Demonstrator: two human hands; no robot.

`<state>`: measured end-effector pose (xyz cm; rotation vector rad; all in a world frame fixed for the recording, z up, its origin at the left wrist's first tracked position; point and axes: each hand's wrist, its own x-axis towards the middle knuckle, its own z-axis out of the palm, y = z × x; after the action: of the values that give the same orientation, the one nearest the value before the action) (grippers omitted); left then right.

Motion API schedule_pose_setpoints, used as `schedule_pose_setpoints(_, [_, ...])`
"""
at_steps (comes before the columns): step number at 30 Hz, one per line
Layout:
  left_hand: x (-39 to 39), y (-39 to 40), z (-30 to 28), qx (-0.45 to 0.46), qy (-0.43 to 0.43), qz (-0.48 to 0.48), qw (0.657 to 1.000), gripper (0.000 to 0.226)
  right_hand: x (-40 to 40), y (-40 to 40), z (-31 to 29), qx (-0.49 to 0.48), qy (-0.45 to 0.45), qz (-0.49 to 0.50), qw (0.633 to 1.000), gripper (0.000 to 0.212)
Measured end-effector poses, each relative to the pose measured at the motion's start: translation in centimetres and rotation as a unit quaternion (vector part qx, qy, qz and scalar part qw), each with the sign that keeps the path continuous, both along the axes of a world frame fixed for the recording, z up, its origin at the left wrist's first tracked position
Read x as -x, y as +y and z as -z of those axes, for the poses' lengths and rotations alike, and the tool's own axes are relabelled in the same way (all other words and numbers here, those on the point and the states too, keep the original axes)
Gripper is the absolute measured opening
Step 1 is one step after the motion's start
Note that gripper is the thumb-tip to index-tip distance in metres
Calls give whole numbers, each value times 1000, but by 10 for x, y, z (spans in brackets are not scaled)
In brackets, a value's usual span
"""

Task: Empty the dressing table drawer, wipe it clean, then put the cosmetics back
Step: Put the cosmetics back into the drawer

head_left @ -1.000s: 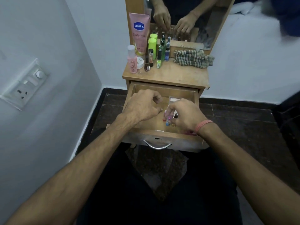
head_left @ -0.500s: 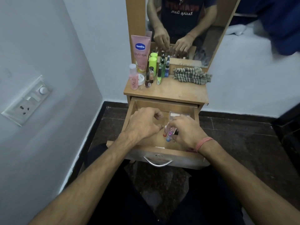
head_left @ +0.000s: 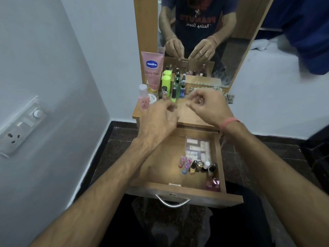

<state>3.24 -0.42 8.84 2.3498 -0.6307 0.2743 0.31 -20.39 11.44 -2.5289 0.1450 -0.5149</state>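
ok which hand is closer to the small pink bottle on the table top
Left. The left hand hovers just right of the small pink bottle, almost beside it. The right hand is farther right, over the middle of the top.

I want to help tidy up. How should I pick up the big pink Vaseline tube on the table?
Grip the Vaseline tube around its wide flat middle, coming from the front. It stands upright against the mirror frame, with the small pink bottle and white jar before its base, so reach in above them, thumb on the printed face, and lift straight up.
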Motion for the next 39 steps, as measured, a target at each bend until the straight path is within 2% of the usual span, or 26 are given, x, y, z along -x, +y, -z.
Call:
schedule_pose_setpoints(5, [-49, -29, -29, -40, -96, -39, 994, 37, -64, 1, -2, 1, -40, 58, 997, 24])
schedule_pose_setpoints(11, [-88, -51, -25, -142, -74, -56, 985, 26, -102, 2, 11, 77, 2, 95, 992, 28])
schedule_pose_setpoints(16, [-98, -56, -19, -135, -68, -49, 987, 24, -107, -6, 16, 76, -32, 100, 992, 11])
schedule_pose_setpoints(20, [-95, -60, -18, -119, -61, -40, 990, 22, -107, -16, 18, 32, -32, 113, 993, 15])
schedule_pose_setpoints(24, [-83, -56, -19, -70, -48, -17, 996, 18, -83, -23, 19, -12, -67, 98, 993, 18])
schedule_pose_setpoints(28, [-57, -38, -30, -22, -13, 40, 999, 27, -31, -26, 12, -34, -82, 71, 994, 10])
schedule_pose_setpoints(35, [21, 15, -14, -64, 85, 155, 982, 17, 101, 6, 10, -94, 10, -5, 996, 10])
schedule_pose_setpoints(39, [54, 33, 12, -118, 114, 133, 977, 17, 142, 22, 33, -73, 52, -41, 995, 7])
